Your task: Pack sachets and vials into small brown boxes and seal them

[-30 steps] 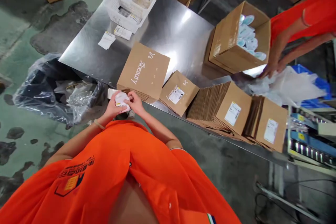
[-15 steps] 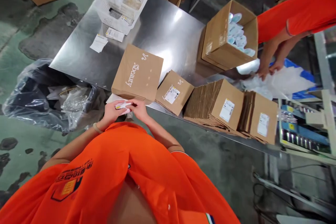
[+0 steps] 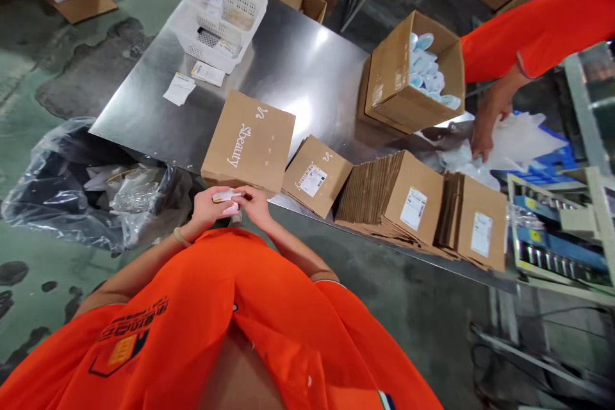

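Close to my body, my left hand (image 3: pixel 207 206) is closed round a small stack of white labels (image 3: pixel 227 197) with a yellow mark. My right hand (image 3: pixel 254 204) pinches the right end of the same labels. Both hands are just off the table's front edge, beside a large flat cardboard stack (image 3: pixel 250 141) printed "beauty". To its right leans a smaller labelled carton stack (image 3: pixel 317 174), flat and tilted. More labels (image 3: pixel 179 89) lie farther back on the metal table (image 3: pixel 158 102).
A white basket (image 3: pixel 218 16) stands at the table's back left. A lined bin (image 3: pixel 96 186) is on the floor at left. Folded cartons (image 3: pixel 416 202) line the front right. Behind them are an open box (image 3: pixel 413 70) of wrapped items and a co-worker's hand (image 3: pixel 487 122) on clear plastic.
My hands stay together on the labels with only slight finger movement. The camera view has shifted slightly. At right, the co-worker's hands have moved over the plastic.
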The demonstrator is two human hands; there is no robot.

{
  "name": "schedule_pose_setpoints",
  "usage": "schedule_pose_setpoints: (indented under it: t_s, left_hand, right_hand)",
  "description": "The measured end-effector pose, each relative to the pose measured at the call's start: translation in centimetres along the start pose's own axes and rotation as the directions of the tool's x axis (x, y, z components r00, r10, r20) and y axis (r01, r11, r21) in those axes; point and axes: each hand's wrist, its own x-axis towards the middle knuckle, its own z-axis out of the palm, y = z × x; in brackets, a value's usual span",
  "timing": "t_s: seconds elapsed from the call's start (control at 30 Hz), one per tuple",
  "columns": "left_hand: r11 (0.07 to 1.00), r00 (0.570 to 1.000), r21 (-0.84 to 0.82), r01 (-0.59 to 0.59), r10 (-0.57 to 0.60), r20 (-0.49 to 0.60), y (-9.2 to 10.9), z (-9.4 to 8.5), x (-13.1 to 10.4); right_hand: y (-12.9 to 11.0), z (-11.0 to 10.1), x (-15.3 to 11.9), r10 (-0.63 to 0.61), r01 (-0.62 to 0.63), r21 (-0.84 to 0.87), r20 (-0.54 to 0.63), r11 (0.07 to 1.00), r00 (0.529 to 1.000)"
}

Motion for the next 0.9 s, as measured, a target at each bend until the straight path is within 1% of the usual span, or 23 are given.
schedule_pose_setpoints:
  t_s: [0.1, 0.2, 0.23, 0.3, 0.37, 0.4, 0.43, 0.47, 0.53, 0.6, 0.63, 0.7, 0.77, 0.8, 0.83, 0.9]
  left_hand:
    - [0.999, 0.999, -0.046, 0.024, -0.025, -0.026, -0.2, 0.5, 0.3]
    - [0.994, 0.999, -0.095, 0.046, -0.048, -0.022, -0.3, 0.5, 0.8]
    - [0.993, 0.999, -0.110, 0.051, -0.050, 0.004, -0.4, 0.4, 1.0]
    - [0.987, 0.991, -0.138, 0.085, -0.070, 0.113, -0.6, 0.1, 1.3]
    - [0.975, 0.958, -0.150, 0.163, -0.120, 0.260, -0.9, 0.0, 1.5]
    - [0.967, 0.937, -0.149, 0.209, -0.154, 0.313, -1.1, 0.1, 1.5]
    - [0.957, 0.922, -0.150, 0.246, -0.184, 0.341, -1.3, 0.2, 1.5]
    - [0.950, 0.915, -0.154, 0.271, -0.205, 0.346, -1.5, 0.5, 1.5]
    - [0.947, 0.924, -0.162, 0.279, -0.218, 0.315, -1.9, 1.3, 1.7]
    - [0.952, 0.935, -0.158, 0.261, -0.208, 0.287, -2.4, 1.8, 2.0]
    - [0.955, 0.935, -0.149, 0.256, -0.206, 0.288, -2.7, 1.8, 2.1]
    - [0.968, 0.927, -0.093, 0.232, -0.191, 0.323, -3.5, 1.1, 2.1]
    - [0.988, 0.929, 0.001, 0.155, -0.146, 0.340, -4.5, -0.4, 1.8]
    - [0.994, 0.937, 0.043, 0.105, -0.114, 0.332, -4.9, -1.3, 1.5]
    - [0.996, 0.947, 0.074, 0.058, -0.078, 0.310, -5.2, -2.2, 1.2]
    - [0.995, 0.969, 0.099, 0.002, -0.026, 0.247, -5.2, -3.7, 0.9]
  right_hand:
    - [0.5, 0.5, -0.3, -0.048, 0.046, -0.025, -0.084, 0.999, 0.995]
    - [0.3, 0.6, -1.0, -0.161, 0.146, -0.108, -0.147, 0.983, 0.976]
    - [0.0, 0.3, -1.0, -0.201, 0.181, -0.134, -0.153, 0.974, 0.968]
    - [-1.0, -0.8, -0.1, -0.259, 0.228, -0.186, -0.163, 0.956, 0.952]
    - [-2.5, -2.6, 2.4, -0.269, 0.215, -0.254, -0.201, 0.943, 0.942]
    - [-3.3, -3.6, 4.2, -0.262, 0.188, -0.293, -0.236, 0.938, 0.936]
    - [-4.1, -4.7, 6.4, -0.251, 0.154, -0.331, -0.272, 0.931, 0.929]
    - [-4.7, -5.7, 8.7, -0.244, 0.123, -0.365, -0.306, 0.923, 0.920]
    - [-5.3, -7.4, 13.1, -0.247, 0.087, -0.423, -0.340, 0.902, 0.908]
    - [-5.4, -8.4, 16.3, -0.238, 0.051, -0.485, -0.334, 0.873, 0.912]
    - [-5.3, -8.6, 17.3, -0.225, 0.022, -0.518, -0.332, 0.855, 0.916]
    - [-5.0, -8.3, 17.8, -0.210, -0.047, -0.593, -0.357, 0.804, 0.910]
    - [-4.8, -7.1, 17.1, -0.242, -0.092, -0.671, -0.388, 0.735, 0.889]
    - [-4.7, -6.2, 16.6, -0.267, -0.090, -0.713, -0.374, 0.696, 0.888]
    - [-4.7, -5.1, 16.0, -0.285, -0.068, -0.754, -0.328, 0.653, 0.901]
    - [-4.7, -2.9, 15.2, -0.273, 0.030, -0.819, -0.156, 0.574, 0.949]
